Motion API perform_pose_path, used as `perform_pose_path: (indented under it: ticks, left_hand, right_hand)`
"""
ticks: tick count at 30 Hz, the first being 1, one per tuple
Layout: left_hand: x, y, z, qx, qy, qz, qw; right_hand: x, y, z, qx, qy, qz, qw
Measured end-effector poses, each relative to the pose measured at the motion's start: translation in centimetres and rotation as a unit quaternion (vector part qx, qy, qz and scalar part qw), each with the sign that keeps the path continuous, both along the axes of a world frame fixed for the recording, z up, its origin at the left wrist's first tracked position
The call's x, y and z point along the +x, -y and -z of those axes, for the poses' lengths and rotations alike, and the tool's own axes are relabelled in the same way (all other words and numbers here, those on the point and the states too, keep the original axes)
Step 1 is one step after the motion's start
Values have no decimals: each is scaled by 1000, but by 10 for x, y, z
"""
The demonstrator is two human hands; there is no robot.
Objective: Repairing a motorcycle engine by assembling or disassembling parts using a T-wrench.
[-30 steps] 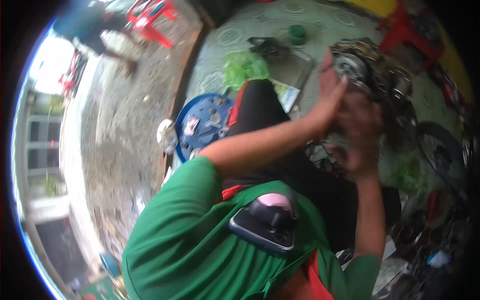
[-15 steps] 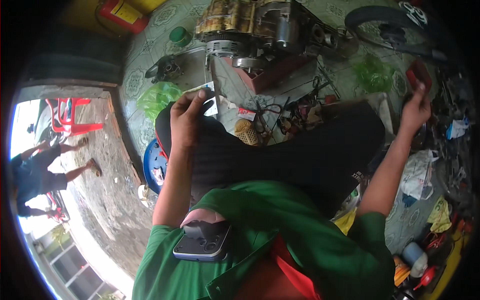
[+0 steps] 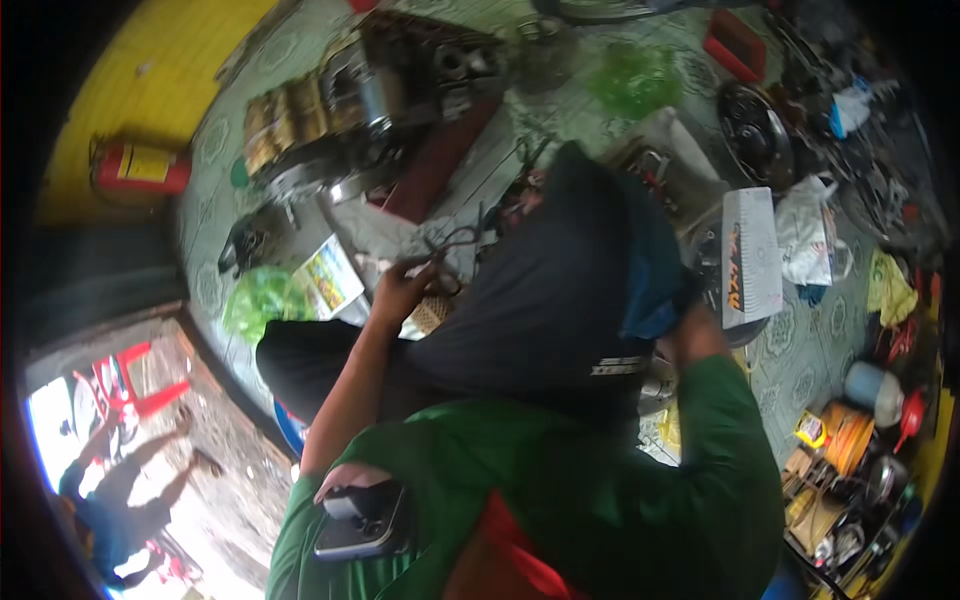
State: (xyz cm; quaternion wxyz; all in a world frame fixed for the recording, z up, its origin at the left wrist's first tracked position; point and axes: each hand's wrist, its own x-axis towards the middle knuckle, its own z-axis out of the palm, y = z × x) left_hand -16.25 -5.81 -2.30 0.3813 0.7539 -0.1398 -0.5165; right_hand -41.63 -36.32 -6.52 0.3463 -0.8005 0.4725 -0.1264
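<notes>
My left hand [image 3: 410,282] is curled at a dark looped object [image 3: 450,255], beside a woven tan item [image 3: 430,315]; exactly what its fingers grip is unclear. My right hand [image 3: 688,330] is at a blue cloth [image 3: 650,290] by my dark-trousered knee, its fingers hidden in or behind the cloth. Ahead, a metal engine [image 3: 350,90] rests by a reddish wooden support [image 3: 430,175]. A printed paper [image 3: 330,275] and a green plastic bag [image 3: 265,300] lie left of my hand. A red tray [image 3: 735,45] lies at the upper right.
A fire extinguisher [image 3: 140,167] stands by the yellow wall. A person [image 3: 120,500] is outside the doorway, near a red chair [image 3: 145,385]. Parts, a white box [image 3: 750,255], bags and several containers [image 3: 845,440] crowd the right side.
My view has swung around. The red tray has left my right hand, which moved down to the blue cloth. My left hand has moved to the dark looped object on the floor.
</notes>
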Motion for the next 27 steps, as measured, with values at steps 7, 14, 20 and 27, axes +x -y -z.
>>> perform_pose_path:
  ticks: [7, 14, 20, 27]
  left_hand:
    - [0, -27, -30, -55, -74, -42, 995]
    - [-12, 1, -61, -93, -117, -29, 988]
    - [-18, 29, -81, -237, -134, -42, 961]
    - [-70, 118, -137, -354, -199, -47, 913]
  right_hand:
    - [77, -19, -18, -62, 37, 41, 997]
    - [18, 58, -108, 71, 285, 50, 955]
    - [-64, 32, -202, 47, 305, 114, 944]
    - [36, -100, -290, -368, 353, -96, 855]
